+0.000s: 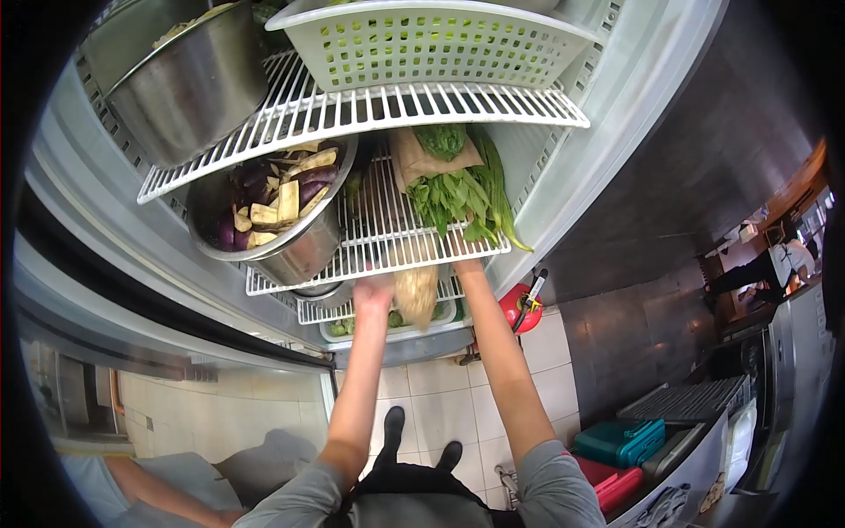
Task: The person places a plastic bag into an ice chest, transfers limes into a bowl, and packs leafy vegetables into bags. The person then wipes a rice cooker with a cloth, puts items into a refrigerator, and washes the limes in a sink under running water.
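A blurred, pale beige, tapering bundle (pixel 416 295) hangs at the front of the refrigerator's middle wire shelf, between my two hands; its kind cannot be made out. My left hand (pixel 373 289) is just left of it at the shelf's front edge, fingers smeared and partly hidden. On the other side, my right hand (pixel 463 245) reaches in at the shelf's right end, below leafy greens (pixel 437 199); its fingers are hidden. Brown paper (pixel 422 156) wraps part of the greens, and long green pods (pixel 498 189) lie beside them. Whether either hand grips anything is unclear.
A metal pot of cut eggplant (pixel 286 202) stands left on the wire shelf (pixel 370 258). Above are a perforated white basket (pixel 440 44) and a large steel pot (pixel 189 88). Green vegetables lie in a low tray (pixel 451 315). A fire extinguisher (pixel 525 308) stands right; another person's arm (pixel 163 495) shows lower left.
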Demonstrator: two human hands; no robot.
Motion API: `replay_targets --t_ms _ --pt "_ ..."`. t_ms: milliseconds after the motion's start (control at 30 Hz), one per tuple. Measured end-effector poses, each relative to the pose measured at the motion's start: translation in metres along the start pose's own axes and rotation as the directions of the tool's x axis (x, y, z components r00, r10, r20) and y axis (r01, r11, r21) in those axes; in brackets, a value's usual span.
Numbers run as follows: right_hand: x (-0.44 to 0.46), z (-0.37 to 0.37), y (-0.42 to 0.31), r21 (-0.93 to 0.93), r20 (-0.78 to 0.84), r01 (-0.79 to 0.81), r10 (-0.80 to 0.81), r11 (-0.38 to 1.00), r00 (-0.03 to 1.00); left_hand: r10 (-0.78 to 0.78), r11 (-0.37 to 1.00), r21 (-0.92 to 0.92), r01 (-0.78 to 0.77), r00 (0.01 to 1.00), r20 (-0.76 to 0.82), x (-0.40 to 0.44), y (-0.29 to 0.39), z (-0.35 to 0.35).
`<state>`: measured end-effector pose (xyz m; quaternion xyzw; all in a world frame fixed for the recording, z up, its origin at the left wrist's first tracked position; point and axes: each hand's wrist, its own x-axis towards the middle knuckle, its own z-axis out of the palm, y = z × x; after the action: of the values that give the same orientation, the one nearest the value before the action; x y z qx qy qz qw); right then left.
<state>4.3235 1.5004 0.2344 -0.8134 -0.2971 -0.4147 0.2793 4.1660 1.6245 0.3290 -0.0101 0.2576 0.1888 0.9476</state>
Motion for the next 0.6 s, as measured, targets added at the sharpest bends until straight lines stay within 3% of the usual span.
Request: replay_targets --t_ms 33,67,100,133,200,233,267,333,367,400,433,467,500,533,600 --pt "0.000 -0.002 -0.002 -0.008 -0.012 0.015 -0.015 1.000 1.000 0.167 0.983 -0.043 -0.177 0.971 -0.173 0.057 0.003 -0.019" --pt "0.006 -0.006 -0.002 -0.019 -0.030 0.034 -0.035 0.999 0.999 0.192 0.979 -0.035 -0.201 0.965 -0.180 0.091 -0.001 -0.020" --pt "0.016 -0.021 -0.007 0.059 0.320 -0.245 0.214 0.968 0.923 0.186 0.981 -0.022 -0.191 0.970 -0.156 0.101 -0.007 -0.012" --pt "0.019 -0.021 -0.006 0.161 0.337 -0.336 0.268 0.928 0.902 0.185 0.982 -0.002 -0.187 0.973 -0.141 0.114 -0.015 -0.008" --pt "0.027 -0.039 -0.016 -0.009 0.320 -0.297 0.284 0.955 0.904 0.194 0.980 0.060 -0.188 0.974 -0.120 0.133 -0.028 -0.006" --pt "0.020 -0.027 -0.012 0.395 0.335 -0.448 0.328 0.802 0.883 0.203 0.976 0.100 -0.193 0.973 -0.108 0.139 -0.033 -0.006" --pt "0.018 -0.027 -0.012 0.013 0.374 -0.304 0.277 0.953 0.885 0.218 0.967 0.157 -0.201 0.971 -0.097 0.142 -0.039 -0.004" --pt "0.020 -0.019 -0.013 0.264 0.453 -0.489 0.341 0.831 0.824 0.273 0.909 0.341 -0.238 0.960 -0.056 0.150 -0.048 -0.003" --pt "0.027 -0.020 -0.013 0.256 0.465 -0.503 0.351 0.826 0.813 0.317 0.826 0.495 -0.269 0.948 -0.013 0.155 -0.052 -0.003" --pt "0.032 -0.018 -0.017 0.220 0.476 -0.488 0.344 0.845 0.810 0.377 0.668 0.673 -0.318 0.924 0.062 0.157 -0.055 -0.005" --pt "0.038 -0.018 -0.017 0.178 0.484 -0.473 0.342 0.863 0.806 0.435 0.376 0.843 -0.385 0.877 0.206 0.163 -0.054 -0.007" --pt "0.045 -0.018 -0.018 0.137 0.493 -0.457 0.340 0.879 0.801 0.444 -0.002 0.906 -0.423 0.812 0.380 0.163 -0.052 -0.003" --pt "0.051 -0.021 -0.020 0.093 0.503 -0.444 0.342 0.891 0.794 0.403 -0.356 0.834 -0.422 0.735 0.545 0.166 -0.048 -0.001" --pt "0.057 -0.023 -0.020 0.060 0.519 -0.435 0.345 0.898 0.782 0.321 -0.577 0.720 -0.386 0.703 0.634 0.174 -0.042 0.001" --pt "0.063 -0.039 -0.023 0.014 0.559 -0.429 0.348 0.903 0.752 0.163 -0.823 0.487 -0.291 0.701 0.694 0.172 -0.034 0.012"
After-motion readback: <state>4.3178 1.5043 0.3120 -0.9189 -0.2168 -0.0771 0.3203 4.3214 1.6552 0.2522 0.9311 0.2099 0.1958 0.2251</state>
